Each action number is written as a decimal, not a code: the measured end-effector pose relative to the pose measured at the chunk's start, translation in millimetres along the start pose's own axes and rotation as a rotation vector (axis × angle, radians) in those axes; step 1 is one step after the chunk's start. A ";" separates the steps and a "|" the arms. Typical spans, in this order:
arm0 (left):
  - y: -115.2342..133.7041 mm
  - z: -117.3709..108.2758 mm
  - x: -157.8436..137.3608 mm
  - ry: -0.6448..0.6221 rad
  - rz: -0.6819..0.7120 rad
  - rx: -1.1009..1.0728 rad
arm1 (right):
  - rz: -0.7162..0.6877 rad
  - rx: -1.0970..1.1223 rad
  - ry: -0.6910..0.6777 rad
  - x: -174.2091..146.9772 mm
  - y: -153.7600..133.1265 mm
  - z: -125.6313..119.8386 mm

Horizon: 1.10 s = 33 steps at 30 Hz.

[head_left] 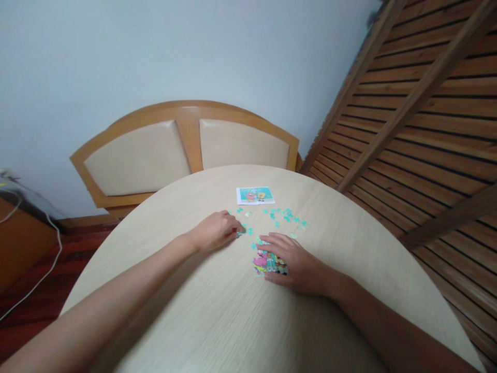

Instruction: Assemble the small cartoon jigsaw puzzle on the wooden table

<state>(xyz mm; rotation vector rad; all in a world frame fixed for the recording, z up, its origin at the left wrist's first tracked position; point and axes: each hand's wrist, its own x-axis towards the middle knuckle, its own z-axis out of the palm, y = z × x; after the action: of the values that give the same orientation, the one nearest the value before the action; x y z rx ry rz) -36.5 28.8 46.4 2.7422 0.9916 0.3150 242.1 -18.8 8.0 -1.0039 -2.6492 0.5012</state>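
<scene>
My left hand (219,230) is over the table with its fingers bent and drawn together. Its fingertips close on a small teal puzzle piece (239,234), partly hidden under them. Beside them lie more loose pieces, such as a teal puzzle piece (250,231). My right hand (293,261) rests with outstretched, parted fingers on the right side of a partly joined jigsaw puzzle (261,262). Pink, yellow and teal cartoon figures show on its uncovered left part; the rest is under my hand.
A picture card (255,195) with cartoon figures lies farther back on the round wooden table (186,316). Several loose teal pieces (287,215) are scattered before it. Behind the table stands a padded wooden headboard (188,111); a slatted wooden panel (419,124) leans at right.
</scene>
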 end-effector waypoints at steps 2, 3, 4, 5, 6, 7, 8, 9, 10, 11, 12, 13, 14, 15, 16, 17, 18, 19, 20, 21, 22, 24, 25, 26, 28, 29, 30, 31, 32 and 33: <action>17.8 9.0 -5.6 0.093 -0.039 -0.094 | -0.001 0.000 0.000 -0.1 -0.7 -0.2; 26.7 15.1 -8.2 0.140 -0.097 -0.149 | -0.003 0.001 0.001 -0.2 -0.9 -0.1; 34.7 21.9 -10.4 0.186 -0.164 -0.199 | -0.009 0.003 0.002 -0.3 -1.0 0.1; 41.5 28.8 -12.4 0.216 -0.213 -0.252 | -0.015 0.004 0.006 -0.5 -1.1 0.4; 46.8 35.6 -14.1 0.257 -0.252 -0.310 | -0.020 0.004 0.012 -0.8 -1.4 0.6; 50.4 41.6 -15.4 0.297 -0.277 -0.363 | -0.025 0.003 0.015 -1.1 -1.7 0.6; 52.6 46.6 -16.5 0.321 -0.285 -0.395 | -0.027 0.002 0.016 -1.4 -2.3 0.4; 53.6 50.4 -17.3 0.340 -0.288 -0.422 | -0.026 0.001 0.014 -1.7 -3.0 0.0; 53.8 52.9 -17.9 0.350 -0.286 -0.439 | -0.022 0.001 0.008 -2.1 -3.8 -0.5; 53.5 54.4 -18.2 0.354 -0.283 -0.448 | -0.017 0.001 -0.001 -2.4 -4.7 -1.2; 53.2 55.0 -18.5 0.355 -0.281 -0.452 | -0.012 0.002 -0.009 -2.7 -5.4 -1.9; 53.0 55.0 -18.6 0.353 -0.280 -0.451 | -0.006 0.002 -0.016 -3.0 -6.0 -2.4; 53.1 54.6 -18.8 0.349 -0.278 -0.448 | -0.001 0.003 -0.020 -3.2 -6.3 -2.8; 53.4 54.0 -19.1 0.343 -0.275 -0.446 | 0.002 0.004 -0.023 -3.5 -6.3 -3.0; 54.0 53.3 -19.5 0.337 -0.272 -0.443 | 0.004 0.005 -0.024 -3.7 -6.2 -3.0; 54.7 52.6 -20.1 0.332 -0.264 -0.438 | 0.004 0.005 -0.026 -3.8 -5.9 -2.8; 55.3 51.8 -20.9 0.320 -0.245 -0.428 | 0.003 0.006 -0.031 -4.0 -5.6 -2.6; 55.8 51.0 -21.8 0.302 -0.219 -0.409 | 0.002 0.005 -0.035 -4.1 -5.4 -2.4; 56.1 49.9 -22.8 0.281 -0.188 -0.384 | 0.001 0.004 -0.039 -4.3 -5.3 -2.2; 56.1 48.6 -23.8 0.260 -0.157 -0.356 | 0.001 0.003 -0.042 -4.6 -5.3 -2.2; 55.9 47.1 -24.8 0.240 -0.129 -0.330 | 0.000 0.002 -0.043 -4.9 -5.3 -2.2; 54.9 43.6 -26.8 0.204 -0.088 -0.294 | 0.001 0.000 -0.044 -5.8 -5.4 -2.5; 54.4 41.8 -27.6 0.190 -0.074 -0.286 | 0.003 -0.003 -0.044 -6.2 -5.4 -2.6; 54.0 40.1 -28.3 0.178 -0.063 -0.282 | 0.004 -0.006 -0.046 -6.6 -5.3 -2.7; 53.7 37.8 -29.2 0.168 -0.074 -0.294 | 0.005 -0.010 -0.046 -7.0 -4.9 -2.6; 53.9 37.4 -29.4 0.181 -0.102 -0.314 | 0.003 -0.010 -0.045 -7.0 -4.7 -2.5; 54.2 37.5 -29.4 0.205 -0.141 -0.343 | 0.002 -0.009 -0.043 -7.0 -4.6 -2.3; 54.7 38.1 -29.3 0.232 -0.183 -0.379 | 0.002 -0.006 -0.042 -6.9 -4.5 -2.2; 55.1 39.2 -29.0 0.261 -0.224 -0.414 | 0.003 -0.003 -0.042 -6.8 -4.5 -2.1; 55.4 40.6 -28.6 0.286 -0.258 -0.443 | 0.006 -0.001 -0.042 -6.6 -4.5 -2.0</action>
<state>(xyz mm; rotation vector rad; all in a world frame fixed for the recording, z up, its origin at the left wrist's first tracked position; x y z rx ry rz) -13.7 -36.4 18.7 2.1830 1.1629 0.7914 245.0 -26.0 10.9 -1.0124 -2.6839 0.5283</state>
